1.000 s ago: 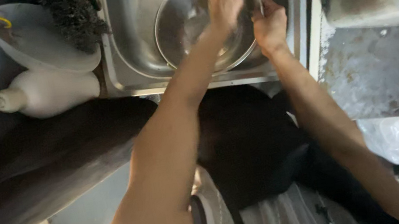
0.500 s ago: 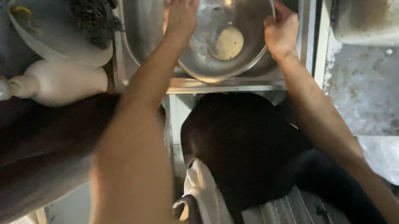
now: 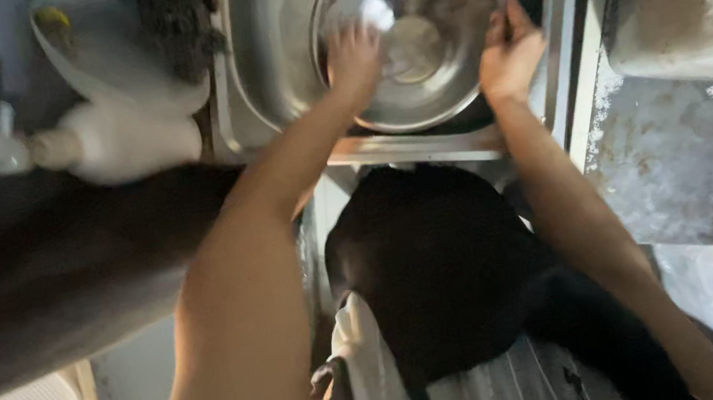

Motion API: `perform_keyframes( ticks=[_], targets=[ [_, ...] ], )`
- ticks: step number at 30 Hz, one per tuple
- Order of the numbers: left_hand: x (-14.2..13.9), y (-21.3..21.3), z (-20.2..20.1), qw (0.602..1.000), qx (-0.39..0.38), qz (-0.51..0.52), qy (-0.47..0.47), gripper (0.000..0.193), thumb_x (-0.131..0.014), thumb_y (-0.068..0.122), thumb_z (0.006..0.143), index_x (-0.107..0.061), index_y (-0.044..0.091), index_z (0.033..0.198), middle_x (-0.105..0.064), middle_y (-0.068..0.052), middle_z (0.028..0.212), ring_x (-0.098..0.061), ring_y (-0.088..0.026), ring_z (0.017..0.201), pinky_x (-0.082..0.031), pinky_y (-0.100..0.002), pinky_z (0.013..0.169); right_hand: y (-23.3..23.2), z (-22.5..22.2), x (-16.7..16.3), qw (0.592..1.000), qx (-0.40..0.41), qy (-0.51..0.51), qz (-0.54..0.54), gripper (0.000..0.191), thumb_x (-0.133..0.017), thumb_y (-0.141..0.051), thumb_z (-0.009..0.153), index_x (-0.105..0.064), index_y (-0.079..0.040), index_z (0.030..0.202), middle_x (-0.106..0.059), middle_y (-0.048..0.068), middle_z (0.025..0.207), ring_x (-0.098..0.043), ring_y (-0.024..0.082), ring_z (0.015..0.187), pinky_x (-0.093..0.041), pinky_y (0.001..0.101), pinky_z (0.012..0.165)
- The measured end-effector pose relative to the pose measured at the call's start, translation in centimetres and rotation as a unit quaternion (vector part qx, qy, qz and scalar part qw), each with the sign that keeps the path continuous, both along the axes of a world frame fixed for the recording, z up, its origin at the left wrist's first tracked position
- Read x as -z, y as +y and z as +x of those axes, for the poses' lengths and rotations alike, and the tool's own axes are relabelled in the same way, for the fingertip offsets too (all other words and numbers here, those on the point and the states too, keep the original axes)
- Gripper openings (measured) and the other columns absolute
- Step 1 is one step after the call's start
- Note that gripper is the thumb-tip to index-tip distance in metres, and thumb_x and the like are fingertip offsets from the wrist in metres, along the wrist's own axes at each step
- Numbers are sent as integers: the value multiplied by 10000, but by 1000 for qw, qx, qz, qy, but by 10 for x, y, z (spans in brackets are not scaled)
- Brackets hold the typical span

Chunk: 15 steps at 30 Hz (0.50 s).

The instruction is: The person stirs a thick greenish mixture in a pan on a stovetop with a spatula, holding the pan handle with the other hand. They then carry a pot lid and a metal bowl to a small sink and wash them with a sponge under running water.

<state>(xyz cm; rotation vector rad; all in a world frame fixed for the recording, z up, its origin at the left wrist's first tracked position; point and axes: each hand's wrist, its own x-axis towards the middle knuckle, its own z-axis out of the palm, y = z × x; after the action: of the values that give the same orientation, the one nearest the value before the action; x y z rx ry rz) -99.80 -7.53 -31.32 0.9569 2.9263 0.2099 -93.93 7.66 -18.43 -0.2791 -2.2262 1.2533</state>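
While scrubbing: steel bowl sits tilted in sink
Left hand: fingers spread, pressed flat inside bowl
Right hand: clamped on rim — steadying
Progress: washing underway, I judge — whitish patch at bowl's bottom; rinse left

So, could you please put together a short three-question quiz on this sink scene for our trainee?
1. True or false: the round shiny steel bowl sits inside the stainless steel sink.
2. Which hand grips the bowl's rim at its outer edge? A) left hand B) right hand C) neither
3. Fill in: the white pump-top bottle lies on its ____ on the counter beside the sink.

Key
1. True.
2. B; the left hand reaches into the bowl, fingers against its inner wall.
3. side.
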Motion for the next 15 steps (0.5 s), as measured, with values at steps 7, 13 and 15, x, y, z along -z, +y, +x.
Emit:
perform_keyframes(
  ticks=[7, 13, 15],
  targets=[
    [-12, 71, 7, 979, -49, 195, -27, 373, -528, 173, 880, -663, 104, 1221, -642, -243, 1217, -697, -436, 953, -560, -559, 759, -7, -2, -10, 994, 62, -87, -36, 288, -622, -75, 1040, -678, 59, 1289, -737, 250, 886, -656, 191, 744, -554, 358, 706],
    [-20, -10, -10, 999, -40, -19, 24, 386, -556, 198, 988, -618, 70, 1347, -596, -194, 1355, -553, -380, 1243, -442, -529, 1030, -6, -1, -19, 997, 57, -55, 3, 300, -641, -79, 1021, -671, 70, 1279, -719, 244, 843, -667, 264, 718, -548, 348, 679],
    [-19, -9, 19, 986, 48, -78, -142, 401, -630, 285, 899, -635, 101, 1255, -582, -166, 1323, -537, -343, 1218, -423, -495, 998, -6, -3, -18, 997, 41, -55, -32, 294, -614, -101, 1043, -651, 69, 1280, -740, 223, 903, -731, 192, 769, -564, 323, 732]
  ],
)
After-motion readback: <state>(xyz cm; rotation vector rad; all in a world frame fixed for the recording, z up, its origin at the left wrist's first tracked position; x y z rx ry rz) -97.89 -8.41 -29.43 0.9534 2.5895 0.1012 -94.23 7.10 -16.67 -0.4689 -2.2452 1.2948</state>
